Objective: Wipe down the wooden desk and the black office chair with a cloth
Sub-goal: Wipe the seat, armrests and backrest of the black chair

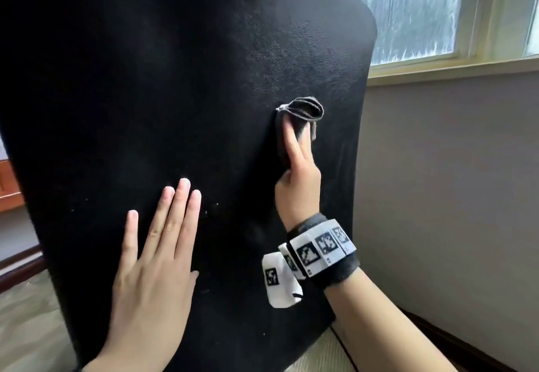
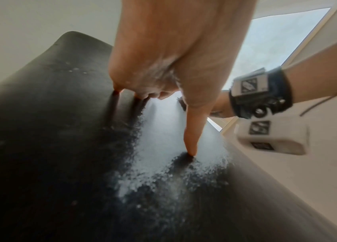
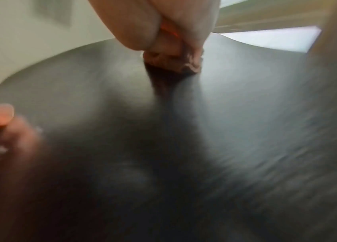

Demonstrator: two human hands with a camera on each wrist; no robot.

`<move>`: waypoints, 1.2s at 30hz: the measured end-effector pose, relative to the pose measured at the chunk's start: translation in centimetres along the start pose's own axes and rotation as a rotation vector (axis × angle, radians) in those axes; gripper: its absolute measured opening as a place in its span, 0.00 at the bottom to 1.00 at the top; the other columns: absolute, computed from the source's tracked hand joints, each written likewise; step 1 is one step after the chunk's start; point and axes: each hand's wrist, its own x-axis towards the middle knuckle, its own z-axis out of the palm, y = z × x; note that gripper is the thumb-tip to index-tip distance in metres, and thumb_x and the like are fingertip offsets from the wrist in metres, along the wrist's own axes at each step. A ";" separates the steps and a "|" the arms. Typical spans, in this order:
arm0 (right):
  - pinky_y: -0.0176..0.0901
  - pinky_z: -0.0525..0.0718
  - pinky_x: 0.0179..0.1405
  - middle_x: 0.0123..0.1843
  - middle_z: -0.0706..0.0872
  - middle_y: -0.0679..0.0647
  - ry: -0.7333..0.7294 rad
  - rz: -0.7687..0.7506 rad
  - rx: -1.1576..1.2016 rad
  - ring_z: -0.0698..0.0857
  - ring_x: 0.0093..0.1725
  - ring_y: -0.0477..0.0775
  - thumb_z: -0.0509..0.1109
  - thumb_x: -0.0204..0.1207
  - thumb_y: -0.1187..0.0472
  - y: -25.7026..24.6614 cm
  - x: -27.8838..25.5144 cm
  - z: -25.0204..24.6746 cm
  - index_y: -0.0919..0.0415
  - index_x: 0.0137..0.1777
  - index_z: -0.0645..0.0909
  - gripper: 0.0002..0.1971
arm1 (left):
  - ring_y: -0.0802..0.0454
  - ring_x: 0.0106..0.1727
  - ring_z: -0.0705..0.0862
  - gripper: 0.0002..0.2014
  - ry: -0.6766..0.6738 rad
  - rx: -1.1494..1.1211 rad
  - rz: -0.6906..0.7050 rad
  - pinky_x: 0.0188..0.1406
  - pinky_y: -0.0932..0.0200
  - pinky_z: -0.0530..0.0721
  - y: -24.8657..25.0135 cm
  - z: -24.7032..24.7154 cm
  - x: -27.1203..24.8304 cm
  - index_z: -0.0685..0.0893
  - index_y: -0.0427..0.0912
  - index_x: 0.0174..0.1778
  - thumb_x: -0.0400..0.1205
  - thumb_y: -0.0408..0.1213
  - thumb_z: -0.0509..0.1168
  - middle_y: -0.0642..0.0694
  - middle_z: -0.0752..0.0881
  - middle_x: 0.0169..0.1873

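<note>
Closest to me, my left hand (image 1: 151, 258) lies flat on the back of the chair (image 1: 145, 80), fingers straight and together, thumb spread to the side, holding nothing. From the left wrist view the fingertips (image 2: 191, 151) press into the black surface, which gleams pale where the window light hits it.

Moving right, my right hand (image 1: 297, 179) presses the cloth (image 1: 303, 115) against the chair back, higher than the left hand and toward the chair's right edge. Two fingers (image 1: 291, 138) lie straight along the cloth while the thumb tucks in underneath, so it is pinched and pushed at once. Its bunched end pokes out beyond the fingertips in loose folds with pale edges; the cloth is dark grey and soft.

Chair covering looks like fine-grained black leather, dusty, with a few light specks near my left fingertips. Its top corner is rounded.

Farther right sits a frosted window (image 1: 423, 10) with a pale sill, above a plain grey wall (image 1: 452, 182).
</note>
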 end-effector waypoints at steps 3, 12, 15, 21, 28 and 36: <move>0.39 0.60 0.80 0.82 0.59 0.59 -0.152 -0.223 -0.053 0.54 0.83 0.61 0.52 0.68 0.86 -1.9 -5.3 2.1 0.63 0.75 0.69 0.35 | 0.44 0.83 0.53 0.61 0.045 -0.007 -0.043 0.80 0.42 0.48 -0.4 -0.1 -0.2 0.53 0.34 0.82 0.56 0.28 0.82 0.39 0.52 0.83; 0.56 0.59 0.81 0.79 0.65 0.63 -0.356 -0.422 -0.008 0.57 0.82 0.57 0.41 0.86 0.63 -3.8 -3.4 1.1 0.65 0.69 0.77 0.24 | 0.43 0.83 0.51 0.63 0.163 -0.004 -0.046 0.81 0.42 0.47 -0.2 0.2 -0.1 0.46 0.35 0.83 0.57 0.24 0.80 0.38 0.48 0.83; 0.59 0.57 0.81 0.79 0.64 0.66 -0.329 -0.446 0.023 0.54 0.82 0.62 0.51 0.81 0.70 -5.9 -3.9 2.8 0.69 0.72 0.73 0.21 | 0.40 0.83 0.51 0.65 0.186 -0.007 -0.067 0.81 0.42 0.48 -0.3 -0.2 0.2 0.44 0.34 0.83 0.56 0.26 0.81 0.36 0.47 0.83; 0.56 0.58 0.81 0.76 0.71 0.64 -0.519 -0.782 -0.124 0.64 0.79 0.62 0.56 0.81 0.68 -6.3 -1.7 2.3 0.66 0.69 0.77 0.19 | 0.38 0.83 0.51 0.71 0.108 -0.019 -0.090 0.80 0.47 0.49 -1.1 -0.2 -2.0 0.48 0.33 0.82 0.47 0.34 0.86 0.32 0.51 0.82; 0.61 0.59 0.80 0.75 0.71 0.67 -0.447 -0.742 -0.100 0.62 0.80 0.66 0.54 0.81 0.71 -7.4 -1.4 3.3 0.70 0.65 0.80 0.18 | 0.38 0.82 0.52 0.65 0.189 0.004 -0.113 0.80 0.47 0.49 -2.2 -1.8 -1.3 0.51 0.31 0.82 0.55 0.37 0.85 0.33 0.52 0.82; 0.48 0.62 0.80 0.78 0.68 0.59 -0.297 -0.578 -0.193 0.64 0.80 0.59 0.47 0.77 0.79 0.9 0.7 -2.4 0.63 0.70 0.76 0.28 | 0.41 0.81 0.56 0.72 0.042 0.027 -0.082 0.80 0.47 0.49 -3.0 1.0 -1.2 0.57 0.29 0.80 0.40 0.41 0.88 0.33 0.58 0.81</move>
